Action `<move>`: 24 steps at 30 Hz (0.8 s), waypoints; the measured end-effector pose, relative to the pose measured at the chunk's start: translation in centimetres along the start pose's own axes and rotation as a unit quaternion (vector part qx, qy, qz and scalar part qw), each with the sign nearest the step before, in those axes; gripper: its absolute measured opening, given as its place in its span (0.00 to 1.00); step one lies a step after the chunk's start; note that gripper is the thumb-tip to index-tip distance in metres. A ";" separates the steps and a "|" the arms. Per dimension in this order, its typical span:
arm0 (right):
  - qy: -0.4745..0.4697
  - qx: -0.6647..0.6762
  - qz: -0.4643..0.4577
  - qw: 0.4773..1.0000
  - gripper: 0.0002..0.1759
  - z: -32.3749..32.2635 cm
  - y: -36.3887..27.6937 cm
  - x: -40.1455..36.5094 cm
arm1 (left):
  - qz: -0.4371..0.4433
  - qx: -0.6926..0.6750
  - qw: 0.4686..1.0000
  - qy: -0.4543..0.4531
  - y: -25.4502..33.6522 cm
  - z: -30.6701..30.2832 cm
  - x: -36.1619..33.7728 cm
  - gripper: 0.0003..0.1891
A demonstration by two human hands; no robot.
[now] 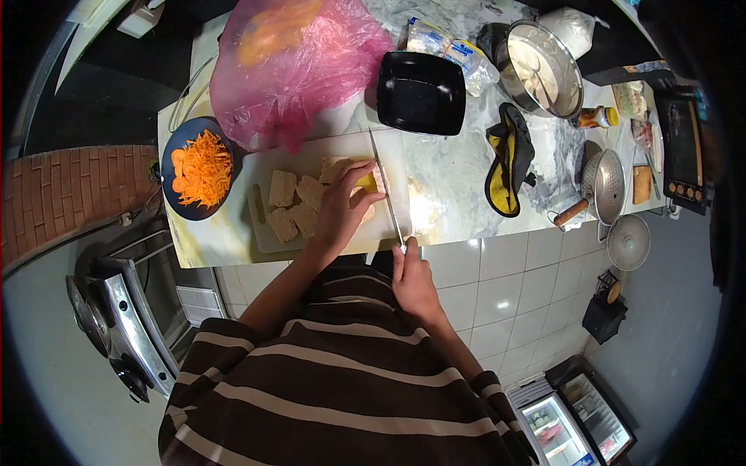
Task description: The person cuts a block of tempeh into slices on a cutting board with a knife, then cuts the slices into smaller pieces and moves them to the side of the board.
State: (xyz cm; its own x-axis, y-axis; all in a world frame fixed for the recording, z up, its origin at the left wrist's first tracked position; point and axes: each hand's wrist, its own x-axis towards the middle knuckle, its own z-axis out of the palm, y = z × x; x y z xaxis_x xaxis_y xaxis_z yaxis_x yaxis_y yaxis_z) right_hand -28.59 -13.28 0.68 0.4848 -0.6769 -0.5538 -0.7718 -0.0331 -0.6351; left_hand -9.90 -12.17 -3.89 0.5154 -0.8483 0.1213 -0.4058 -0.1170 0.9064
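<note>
A white cutting board (311, 151) lies near the counter's front edge, with several beige, grainy pieces of tempeh (283, 189) spread over its left half. My left hand (339, 208) is closed on a tempeh block (379, 179) right of those pieces, its thumb and fingers steadying it; a yellow patch shows between them. The handle of a long kitchen knife (378, 158) is wrapped in my right hand (414, 281) at the board's near edge. Its blade points away from me and sits against the block's right end, beside my left fingertips.
Left of the board, a dark plate (172, 200) holds shredded carrot. Behind stand a pink plastic bag (303, 74) and a black square bowl (421, 93). To the right are a black-and-yellow oven mitt (507, 163), a metal pot (575, 74) and a strainer (604, 186).
</note>
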 end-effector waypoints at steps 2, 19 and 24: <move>-0.009 0.000 0.004 1.000 0.20 -0.1 0.2 0.2 | -0.001 0.002 1.000 0.002 0.0 0.0 -0.1 0.24; -0.010 -0.004 0.023 1.000 0.22 0.4 0.4 0.6 | 0.009 0.012 1.000 0.007 -0.3 0.3 -0.3 0.26; -0.014 -0.009 0.033 0.999 0.22 0.4 0.4 0.8 | 0.006 0.012 1.000 0.005 -0.4 0.4 -0.2 0.26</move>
State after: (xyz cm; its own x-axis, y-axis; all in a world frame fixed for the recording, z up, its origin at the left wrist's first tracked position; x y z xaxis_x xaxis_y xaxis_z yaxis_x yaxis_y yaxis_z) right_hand -28.30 -13.52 -0.24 0.4446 -0.6570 -0.6088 -0.8095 -0.0036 -0.5871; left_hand -10.17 -12.13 -4.40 0.5175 -0.8449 0.1354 -0.4293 -0.1195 0.8952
